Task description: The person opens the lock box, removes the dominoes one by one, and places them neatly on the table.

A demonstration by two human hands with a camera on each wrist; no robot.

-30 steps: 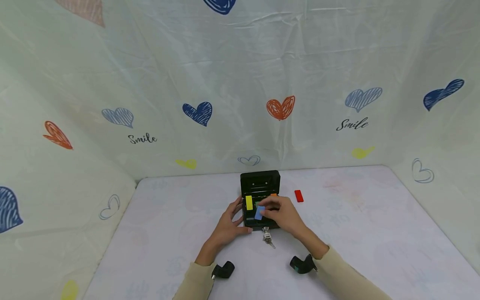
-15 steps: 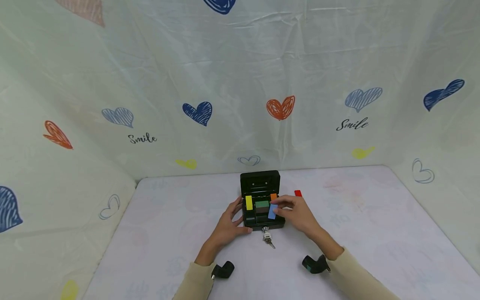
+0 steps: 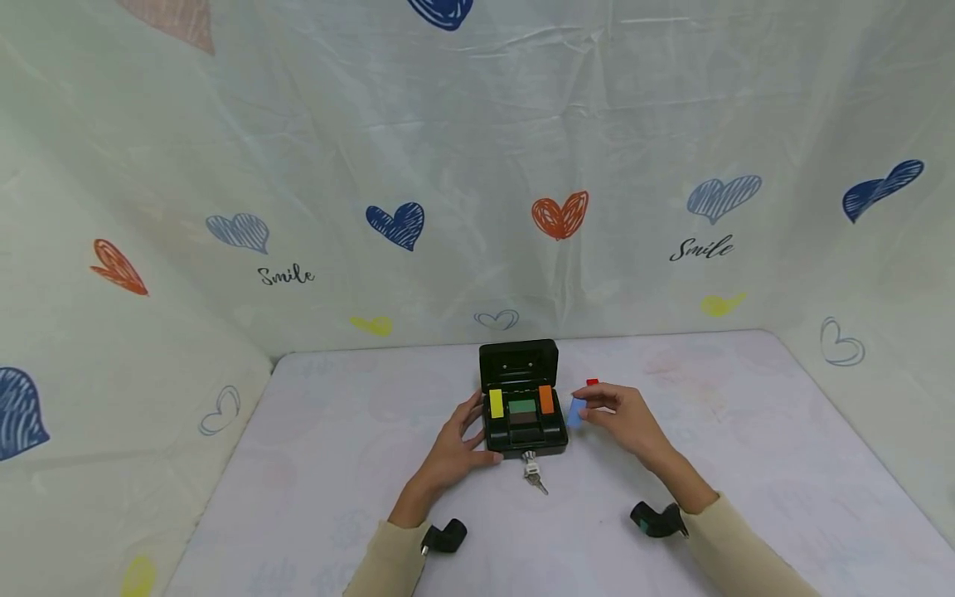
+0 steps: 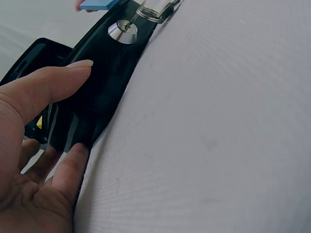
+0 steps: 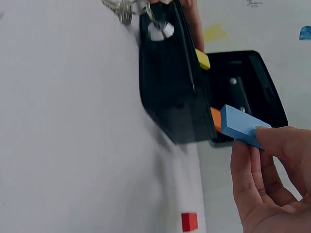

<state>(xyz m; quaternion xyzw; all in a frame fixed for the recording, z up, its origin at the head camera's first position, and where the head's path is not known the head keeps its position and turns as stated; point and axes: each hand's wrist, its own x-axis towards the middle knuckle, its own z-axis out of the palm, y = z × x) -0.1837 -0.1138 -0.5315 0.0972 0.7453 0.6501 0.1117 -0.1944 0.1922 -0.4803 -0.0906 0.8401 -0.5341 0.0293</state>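
Observation:
A black cash box (image 3: 524, 444) stands on the table with its lid raised. Inside it sit a yellow block (image 3: 496, 404), an orange block (image 3: 546, 400) and a green block (image 3: 521, 406). My left hand (image 3: 457, 444) holds the box's left side, its thumb at the front near the lock (image 4: 123, 32). Just right of the box, my right hand (image 3: 627, 419) pinches a light blue block (image 5: 241, 125) between thumb and fingers, above the table. A red block (image 5: 189, 222) lies on the table, mostly hidden behind that hand in the head view.
Keys (image 3: 533, 474) hang from the lock at the front of the box and reach the table. A white sheet with printed hearts rises behind the white table (image 3: 336, 431) and on both sides.
My right hand has carried the light blue block rightward, from over the box to beside it, uncovering the green and orange blocks. My left hand has stayed on the box.

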